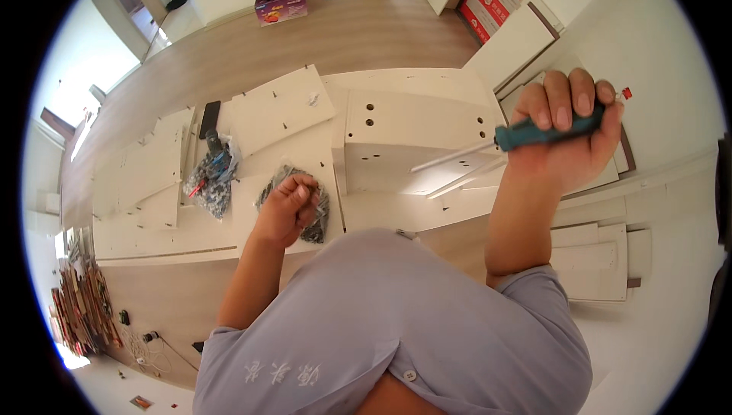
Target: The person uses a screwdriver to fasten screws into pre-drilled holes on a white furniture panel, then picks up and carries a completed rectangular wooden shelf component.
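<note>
At the right of the frame, my right hand (568, 157) is wrapped around the green handle of a screwdriver (543, 134), its shaft pointing left over a white drilled panel assembly (419, 119). Left of centre, my left hand (284, 211) curls over a plastic bag of dark fittings (317, 226); whether it pinches anything, I cannot tell.

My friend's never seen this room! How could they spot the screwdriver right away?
Look for the white panels across the middle and go to their right end. There the right hand is raised, its fingers curled around the screwdriver. Its dark teal handle and thin metal shaft, pointing left, set it apart from the flat white panels nearby.
</note>
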Demonstrator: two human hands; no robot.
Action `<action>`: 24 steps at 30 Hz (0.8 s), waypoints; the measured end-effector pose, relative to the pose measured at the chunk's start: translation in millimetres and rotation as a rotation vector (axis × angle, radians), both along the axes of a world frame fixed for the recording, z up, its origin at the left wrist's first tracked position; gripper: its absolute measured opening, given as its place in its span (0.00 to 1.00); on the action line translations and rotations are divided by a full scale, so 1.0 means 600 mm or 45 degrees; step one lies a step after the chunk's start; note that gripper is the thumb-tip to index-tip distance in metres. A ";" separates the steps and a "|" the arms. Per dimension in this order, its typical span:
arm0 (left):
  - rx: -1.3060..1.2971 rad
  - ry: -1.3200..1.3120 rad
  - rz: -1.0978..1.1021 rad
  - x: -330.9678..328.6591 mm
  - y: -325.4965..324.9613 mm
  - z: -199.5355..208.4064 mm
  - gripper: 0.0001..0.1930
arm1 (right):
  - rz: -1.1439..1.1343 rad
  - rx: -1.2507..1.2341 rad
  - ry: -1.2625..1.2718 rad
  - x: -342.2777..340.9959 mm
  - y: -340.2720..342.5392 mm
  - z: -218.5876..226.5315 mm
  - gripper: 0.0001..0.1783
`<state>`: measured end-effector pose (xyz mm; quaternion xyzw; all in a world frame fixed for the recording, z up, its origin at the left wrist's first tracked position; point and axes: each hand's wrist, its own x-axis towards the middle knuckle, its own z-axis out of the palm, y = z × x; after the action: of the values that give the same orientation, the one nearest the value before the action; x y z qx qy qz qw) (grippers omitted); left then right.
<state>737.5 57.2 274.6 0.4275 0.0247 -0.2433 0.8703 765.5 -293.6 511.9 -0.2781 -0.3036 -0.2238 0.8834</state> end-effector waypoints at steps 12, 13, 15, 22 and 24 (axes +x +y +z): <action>-0.183 -0.097 -0.699 -0.047 -0.135 0.179 0.12 | 0.037 -0.172 -0.237 -0.130 0.011 -0.035 0.12; -0.210 -0.072 -0.688 -0.051 -0.146 0.184 0.12 | 0.018 -0.148 -0.223 -0.133 0.016 -0.036 0.11; -0.268 -0.021 -0.671 -0.057 -0.163 0.189 0.12 | -0.024 -0.101 -0.193 -0.136 0.027 -0.034 0.09; -0.331 0.043 -0.415 -0.049 -0.175 0.192 0.10 | -0.217 -0.264 -0.384 -0.130 0.022 -0.039 0.09; -0.359 0.092 -0.234 -0.039 -0.178 0.206 0.10 | -0.249 -0.315 -0.487 -0.114 0.031 -0.041 0.09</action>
<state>714.2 -49.7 397.9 0.2928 -0.0176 -0.3379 0.8943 697.1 -274.9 487.5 -0.3646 -0.4619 -0.3178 0.7434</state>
